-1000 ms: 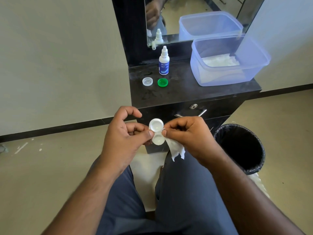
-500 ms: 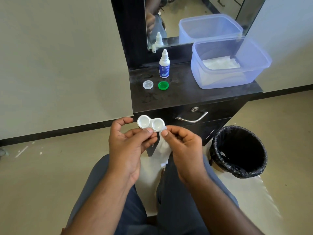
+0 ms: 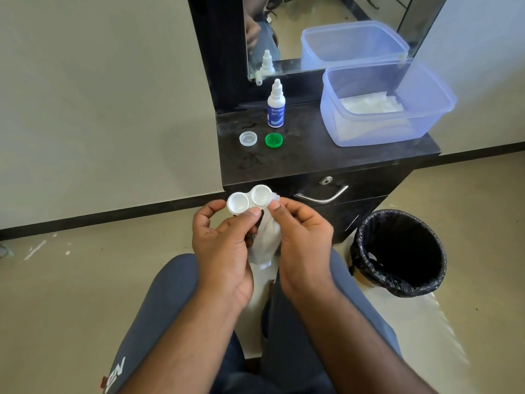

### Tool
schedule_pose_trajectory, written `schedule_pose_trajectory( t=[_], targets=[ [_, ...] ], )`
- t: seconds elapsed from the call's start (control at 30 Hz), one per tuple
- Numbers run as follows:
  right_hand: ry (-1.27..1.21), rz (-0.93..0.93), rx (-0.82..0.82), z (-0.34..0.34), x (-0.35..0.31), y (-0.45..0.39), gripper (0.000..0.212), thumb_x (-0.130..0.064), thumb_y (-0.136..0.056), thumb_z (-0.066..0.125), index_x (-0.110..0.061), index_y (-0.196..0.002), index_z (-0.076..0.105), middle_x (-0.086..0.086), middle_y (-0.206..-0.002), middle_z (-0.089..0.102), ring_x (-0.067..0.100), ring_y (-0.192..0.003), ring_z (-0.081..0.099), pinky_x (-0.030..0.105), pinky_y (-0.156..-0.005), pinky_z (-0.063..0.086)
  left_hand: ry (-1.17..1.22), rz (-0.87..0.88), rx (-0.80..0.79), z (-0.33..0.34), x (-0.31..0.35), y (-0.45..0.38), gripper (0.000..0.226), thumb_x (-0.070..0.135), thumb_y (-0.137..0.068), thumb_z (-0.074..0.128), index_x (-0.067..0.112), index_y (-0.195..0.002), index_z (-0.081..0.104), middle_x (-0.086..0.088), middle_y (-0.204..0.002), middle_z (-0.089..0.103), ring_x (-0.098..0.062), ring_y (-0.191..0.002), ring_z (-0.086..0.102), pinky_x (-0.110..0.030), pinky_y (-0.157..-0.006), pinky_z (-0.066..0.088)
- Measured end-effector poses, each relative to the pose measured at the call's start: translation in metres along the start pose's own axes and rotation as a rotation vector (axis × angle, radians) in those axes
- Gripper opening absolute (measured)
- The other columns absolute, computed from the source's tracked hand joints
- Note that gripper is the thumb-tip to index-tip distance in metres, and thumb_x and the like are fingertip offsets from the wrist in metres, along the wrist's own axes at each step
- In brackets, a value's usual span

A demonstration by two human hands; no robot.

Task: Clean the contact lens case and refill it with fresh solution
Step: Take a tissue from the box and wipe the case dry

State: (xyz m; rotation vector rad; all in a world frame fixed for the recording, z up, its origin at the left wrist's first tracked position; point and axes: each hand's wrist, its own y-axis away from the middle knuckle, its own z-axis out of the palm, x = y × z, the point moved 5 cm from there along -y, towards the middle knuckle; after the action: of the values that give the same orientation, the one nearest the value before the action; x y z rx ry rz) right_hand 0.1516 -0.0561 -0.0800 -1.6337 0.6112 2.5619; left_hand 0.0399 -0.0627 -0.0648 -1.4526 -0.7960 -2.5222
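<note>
Above the lap, the left hand (image 3: 224, 245) pinches the open white lens case (image 3: 249, 199) between thumb and curled fingers, wells up, while the right hand (image 3: 304, 237) grips a white tissue (image 3: 264, 240) at the case's right end

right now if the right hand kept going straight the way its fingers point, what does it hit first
The right hand points up and left, pinching a tissue against the contact lens case. That case is met first; beyond it probably the dark cabinet front, though depth is unclear.
</note>
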Motion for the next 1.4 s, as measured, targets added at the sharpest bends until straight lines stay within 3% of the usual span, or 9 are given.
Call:
schedule_pose_trajectory(
  t=[0.13, 0.27, 0.43, 0.6, 0.8, 0.9, 1.0, 1.17, 1.4],
  targets=[
    [0.017, -0.005, -0.022, 0.001, 0.002, 0.007, 0.010, -0.009, -0.086, 0.068, -0.005, -0.093, 0.073, 0.016, -0.090, 0.074, 0.035, -0.092, 0.070, 0.052, -0.086, 0.055, -0.022, 0.008, -0.008, -0.002, 0.001, -0.002, 0.052, -0.004, -0.074, 0.072, 0.011, -0.119, 0.051, -0.002, -0.062, 0.063, -0.011, -0.054, 0.055, -0.026, -0.055, 0.049],
    [-0.066, -0.011, 0.029, -0.010, -0.002, -0.003, 0.011, -0.010, -0.086, 0.067, -0.003, -0.093, 0.072, 0.018, -0.091, 0.073, 0.035, -0.091, 0.069, 0.051, -0.086, 0.055, -0.074, 0.003, -0.039, -0.003, -0.001, 0.002, 0.046, -0.006, -0.074, 0.071, 0.014, -0.112, 0.054, -0.001, -0.063, 0.065, -0.009, -0.051, 0.053, -0.021, -0.048, 0.046],
    [0.081, -0.006, -0.124, -0.018, -0.006, -0.010, 0.009, -0.008, -0.087, 0.066, -0.003, -0.091, 0.074, 0.017, -0.091, 0.074, 0.030, -0.090, 0.070, 0.043, -0.083, 0.056, -0.233, -0.013, -0.167, -0.010, 0.005, -0.007, 0.045, -0.010, -0.070, 0.071, 0.016, -0.106, 0.062, -0.005, -0.060, 0.060, -0.012, -0.049, 0.048, -0.025, -0.054, 0.041],
    [0.211, 0.036, -0.326, -0.025, -0.015, -0.018, 0.008, -0.004, -0.083, 0.068, -0.002, -0.086, 0.074, 0.016, -0.085, 0.073, 0.026, -0.079, 0.068, 0.038, -0.074, 0.055, -0.345, -0.021, -0.238, -0.017, 0.010, -0.011, 0.060, -0.012, -0.066, 0.072, 0.021, -0.113, 0.056, -0.005, -0.053, 0.061, -0.012, -0.048, 0.048, -0.024, -0.052, 0.039],
    [0.262, 0.069, -0.366, -0.036, -0.011, -0.021, 0.010, -0.006, -0.081, 0.070, 0.001, -0.087, 0.074, 0.021, -0.089, 0.073, 0.034, -0.086, 0.068, 0.047, -0.083, 0.055, -0.466, 0.006, -0.336, -0.014, 0.010, -0.004, 0.062, -0.012, -0.066, 0.074, 0.023, -0.113, 0.053, -0.002, -0.050, 0.060, -0.011, -0.048, 0.053, -0.022, -0.054, 0.043],
    [0.329, 0.092, -0.445, -0.034, -0.014, -0.022, 0.008, -0.002, -0.082, 0.068, 0.001, -0.086, 0.074, 0.020, -0.087, 0.073, 0.034, -0.082, 0.068, 0.045, -0.080, 0.057, -0.528, 0.030, -0.387, -0.010, 0.012, -0.003, 0.063, -0.012, -0.067, 0.074, 0.024, -0.114, 0.053, -0.006, -0.051, 0.061, -0.013, -0.051, 0.057, -0.023, -0.063, 0.047],
    [0.398, 0.113, -0.541, -0.032, -0.018, -0.019, 0.010, -0.005, -0.082, 0.069, -0.002, -0.089, 0.075, 0.015, -0.090, 0.074, 0.030, -0.087, 0.070, 0.045, -0.085, 0.055, -0.535, 0.066, -0.369, -0.010, 0.015, -0.004, 0.061, -0.009, -0.068, 0.076, 0.025, -0.113, 0.053, -0.013, -0.066, 0.071, -0.023, -0.066, 0.068, -0.035, -0.078, 0.051],
    [0.517, -0.054, -0.399, -0.029, -0.018, -0.019, 0.007, -0.008, -0.081, 0.073, -0.011, -0.086, 0.077, 0.007, -0.084, 0.075, 0.026, -0.083, 0.071, 0.048, -0.082, 0.057, -0.395, 0.033, -0.265, -0.010, 0.006, 0.001, 0.040, -0.006, -0.074, 0.073, 0.014, -0.107, 0.062, -0.011, -0.083, 0.075, -0.026, -0.081, 0.072, -0.034, -0.069, 0.055],
    [0.532, -0.139, -0.334, -0.026, -0.018, -0.011, 0.010, -0.011, -0.085, 0.070, -0.012, -0.094, 0.075, 0.004, -0.086, 0.075, 0.019, -0.083, 0.071, 0.043, -0.079, 0.059, -0.319, -0.029, -0.347, -0.006, 0.003, 0.003, 0.048, 0.004, -0.060, 0.077, 0.009, -0.107, 0.067, -0.010, -0.092, 0.075, -0.025, -0.089, 0.072, -0.030, -0.075, 0.057]
  ],
)
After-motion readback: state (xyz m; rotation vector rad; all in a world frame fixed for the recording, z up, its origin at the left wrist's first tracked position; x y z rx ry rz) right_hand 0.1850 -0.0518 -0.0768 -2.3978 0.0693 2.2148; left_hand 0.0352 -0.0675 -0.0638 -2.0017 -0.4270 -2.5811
